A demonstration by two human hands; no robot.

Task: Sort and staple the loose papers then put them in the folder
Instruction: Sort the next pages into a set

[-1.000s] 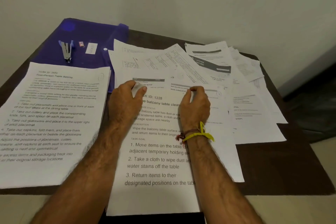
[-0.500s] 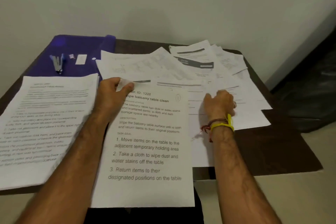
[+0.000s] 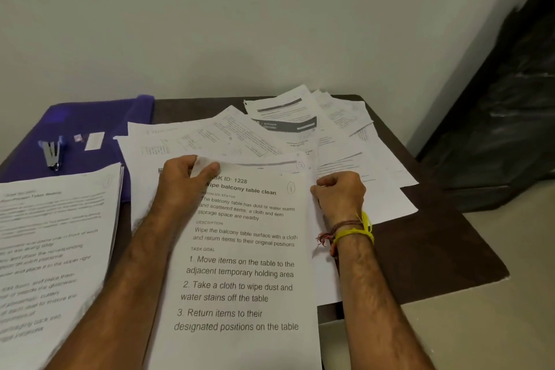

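Note:
The printed "Wipe balcony table clean" sheet [image 3: 240, 273] lies in front of me, its lower part hanging over the table's near edge. My left hand [image 3: 183, 180] pinches its top left corner, the thumb on top. My right hand [image 3: 341, 194], fingers curled, grips the sheet's right edge together with a sheet under it. Loose papers [image 3: 300, 135] are fanned over the table behind. A neat stack of papers [image 3: 51, 234] sits at the left. The blue folder [image 3: 99, 117] lies at the back left with a small stapler [image 3: 51, 153] on it.
A staple box [image 3: 94, 140] and a tiny purple item [image 3: 78, 138] rest on the folder. The dark table [image 3: 435, 252] stands against a pale wall. A dark door or cabinet [image 3: 495, 117] rises at the right, over a pale floor.
My right hand came back from the loose sheets on the right to the front sheet's right edge and closed on it. My left hand kept its pinch on the top corner.

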